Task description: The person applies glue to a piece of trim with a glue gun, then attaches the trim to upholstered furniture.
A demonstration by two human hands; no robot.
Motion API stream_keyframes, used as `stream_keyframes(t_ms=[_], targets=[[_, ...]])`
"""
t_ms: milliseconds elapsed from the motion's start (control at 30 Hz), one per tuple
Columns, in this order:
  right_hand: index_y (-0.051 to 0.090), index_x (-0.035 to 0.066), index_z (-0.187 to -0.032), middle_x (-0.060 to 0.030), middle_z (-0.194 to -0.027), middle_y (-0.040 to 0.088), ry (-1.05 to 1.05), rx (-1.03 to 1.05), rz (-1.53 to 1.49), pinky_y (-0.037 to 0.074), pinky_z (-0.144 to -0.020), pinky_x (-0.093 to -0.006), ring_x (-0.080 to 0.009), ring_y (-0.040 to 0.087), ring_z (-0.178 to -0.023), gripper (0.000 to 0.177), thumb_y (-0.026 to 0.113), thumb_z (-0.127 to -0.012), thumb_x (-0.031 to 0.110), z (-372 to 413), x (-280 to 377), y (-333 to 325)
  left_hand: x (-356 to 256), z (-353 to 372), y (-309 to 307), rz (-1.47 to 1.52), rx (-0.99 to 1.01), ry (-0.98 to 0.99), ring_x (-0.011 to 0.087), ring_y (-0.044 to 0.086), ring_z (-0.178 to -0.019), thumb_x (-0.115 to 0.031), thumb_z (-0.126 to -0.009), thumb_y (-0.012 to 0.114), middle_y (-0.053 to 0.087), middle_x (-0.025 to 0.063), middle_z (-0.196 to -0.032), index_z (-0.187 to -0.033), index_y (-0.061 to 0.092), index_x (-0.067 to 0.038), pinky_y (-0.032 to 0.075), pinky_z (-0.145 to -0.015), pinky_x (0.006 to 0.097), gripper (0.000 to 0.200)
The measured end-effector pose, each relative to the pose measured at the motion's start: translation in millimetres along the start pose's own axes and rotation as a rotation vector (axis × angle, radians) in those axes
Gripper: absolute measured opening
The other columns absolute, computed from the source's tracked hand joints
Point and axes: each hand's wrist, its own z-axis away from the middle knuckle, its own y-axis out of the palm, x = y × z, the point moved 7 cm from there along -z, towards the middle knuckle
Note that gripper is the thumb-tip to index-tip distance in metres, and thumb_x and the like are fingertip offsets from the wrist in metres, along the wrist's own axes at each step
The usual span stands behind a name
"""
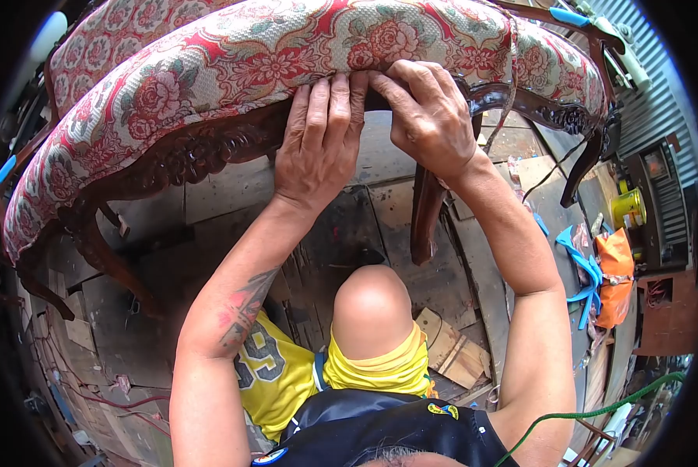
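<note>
A carved dark wooden sofa frame (201,152) carries a seat covered in floral upholstery fabric (279,58), its front edge curving across the upper view. My left hand (318,144) lies against the lower fabric edge, where it meets the wood, fingers stretched out side by side. Right beside it, my right hand (431,121) has bent fingers, with thumb and forefinger pinched at the same edge; exactly what lies between the fingertips is hidden. A thin strip of trim (512,74) hangs over the seat front to the right of my right hand.
A curved wooden leg (427,214) stands below my right hand. Plank flooring (232,187) lies beneath, with wood offcuts (454,350) near my knee. To the right are blue plastic pieces (582,268), an orange bag (615,280) and a yellow can (627,208). A green cord (598,409) crosses lower right.
</note>
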Motion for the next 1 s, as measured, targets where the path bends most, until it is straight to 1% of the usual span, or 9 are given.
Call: stream_keyframes(t_ms=[33,200,600,667,700,767,833,933,1000], targets=[[0.076,0.002,-0.117,-0.0119,-0.113,0.067,0.017,-0.025,-0.033,0.058,-0.093,-0.0446,-0.0312,0.069,-0.105,0.043,0.071,-0.075,0.000,-0.4,-1.7,-0.9,-1.0,0.5,1.8,-0.031,0.024,0.009,0.0279,0.048,-0.142,-0.034,-0.103,0.066,0.054,0.0097,-0.151,-0.154,0.061,-0.008,0.044,-0.124,0.0454,0.057],[0.078,0.003,-0.110,-0.0111,-0.106,0.071,0.059,-0.067,-0.061,0.059,-0.092,-0.0448,-0.0324,0.071,-0.097,0.039,0.073,-0.072,-0.003,-4.5,-0.1,-4.6,-3.0,-1.1,1.2,-0.048,0.021,0.003,0.0288,0.049,-0.142,-0.034,-0.103,0.065,0.056,0.0106,-0.149,-0.154,0.061,-0.007,0.044,-0.125,0.0460,0.058],[0.075,0.001,-0.112,-0.0134,-0.107,0.072,0.051,-0.091,-0.041,0.060,-0.092,-0.0453,-0.0330,0.072,-0.099,0.040,0.074,-0.072,-0.004,-2.8,2.6,-6.8,-3.7,-1.5,0.2,-0.053,-0.009,0.013,0.0283,0.051,-0.140,-0.032,-0.105,0.063,0.057,0.0104,-0.146,-0.154,0.061,-0.007,0.046,-0.123,0.0454,0.055],[0.074,0.001,-0.112,-0.0143,-0.108,0.073,0.054,-0.094,-0.043,0.060,-0.093,-0.0458,-0.0335,0.072,-0.100,0.038,0.075,-0.074,-0.003,-1.4,3.1,-7.0,-3.1,-1.8,-0.4,-0.022,-0.025,-0.018,0.0276,0.049,-0.143,-0.017,-0.102,0.055,0.055,0.0117,-0.148,-0.157,0.057,-0.005,0.042,-0.128,0.0419,0.057],[0.074,0.001,-0.112,-0.0143,-0.108,0.073,0.056,-0.093,-0.034,0.060,-0.093,-0.0458,-0.0335,0.072,-0.100,0.038,0.075,-0.074,-0.003,-0.4,4.0,-6.6,-2.8,-2.0,-0.9,-0.015,-0.030,-0.015,0.0276,0.049,-0.143,-0.017,-0.102,0.055,0.055,0.0117,-0.148,-0.157,0.057,-0.005,0.042,-0.128,0.0419,0.057],[0.074,0.001,-0.111,-0.0144,-0.109,0.073,0.098,-0.114,-0.057,0.060,-0.093,-0.0462,-0.0336,0.072,-0.101,0.037,0.074,-0.074,-0.004,2.1,3.5,-6.3,-3.1,-2.5,-0.2,-0.049,-0.011,0.002,0.0278,0.051,-0.139,-0.030,-0.105,0.065,0.058,0.0103,-0.144,-0.153,0.061,-0.008,0.046,-0.123,0.0459,0.053],[0.074,0.002,-0.110,-0.0130,-0.107,0.074,0.136,-0.124,-0.044,0.060,-0.092,-0.0456,-0.0328,0.073,-0.100,0.032,0.077,-0.079,-0.004,2.7,8.1,-8.1,-3.5,-2.9,-1.8,-0.030,-0.012,0.000,0.0275,0.052,-0.139,-0.030,-0.105,0.064,0.058,0.0099,-0.144,-0.153,0.061,-0.008,0.045,-0.123,0.0462,0.053],[0.074,0.005,-0.107,-0.0092,-0.100,0.075,0.262,-0.398,-0.033,0.059,-0.086,-0.0415,-0.0295,0.072,-0.092,0.022,0.084,-0.087,0.003,7.3,22.6,-39.5,-4.3,-3.6,-0.6,-0.047,-0.010,-0.007,0.0271,0.052,-0.138,-0.030,-0.105,0.064,0.058,0.0093,-0.145,-0.155,0.060,-0.010,0.046,-0.122,0.0461,0.054],[0.073,0.005,-0.099,-0.0096,-0.097,0.075,0.331,-0.441,-0.210,0.059,-0.078,-0.0395,-0.0274,0.072,-0.085,0.016,0.084,-0.087,0.005,3.2,51.5,-59.2,-4.4,-3.3,-1.7,-0.043,-0.056,-0.029,0.0278,0.054,-0.139,-0.017,-0.103,0.056,0.059,0.0110,-0.144,-0.154,0.060,-0.006,0.046,-0.125,0.0437,0.053]])
